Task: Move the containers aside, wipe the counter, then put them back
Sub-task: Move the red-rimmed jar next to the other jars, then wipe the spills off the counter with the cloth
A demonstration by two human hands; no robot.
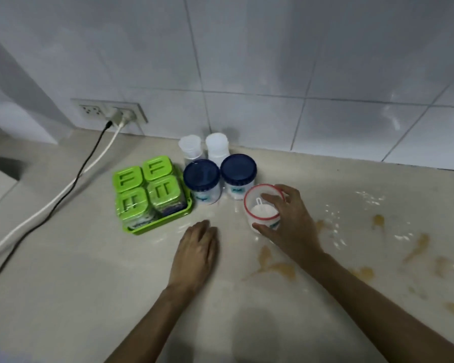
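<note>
- on the counter (63, 297), right hand (290, 224) grips the red-rimmed jar (263, 209) (label mostly hidden).
- left hand (195, 247) rests flat, open, holding nothing.
- blue-lidded jars (201, 175) hide the white bottles' (190, 146) lower halves.

The pale beige stone bench (63, 297) carries amber-brown smears (275, 268) and whitish powdery streaks (367, 200) to the right of the right hand (291, 221). Against that hand's fingers stands a round clear plastic tub with a red rim (263, 208), white powder and a white scoop inside, and a blue mark on its side. Beyond the left hand (197, 247) stand two white jars with dark navy lids (201, 175) and blue lettering, and behind them two translucent white bottles (190, 148). Left of that hand, a lime-green square tray (157, 226) holds four clear boxes with lime-green lids (144, 189) bearing raised bar patterns. The wall is pale grey-white tile with grey grout (273, 61); a black cable (89, 158) and a white cable (50, 208) lead from a white socket (108, 111).
</note>
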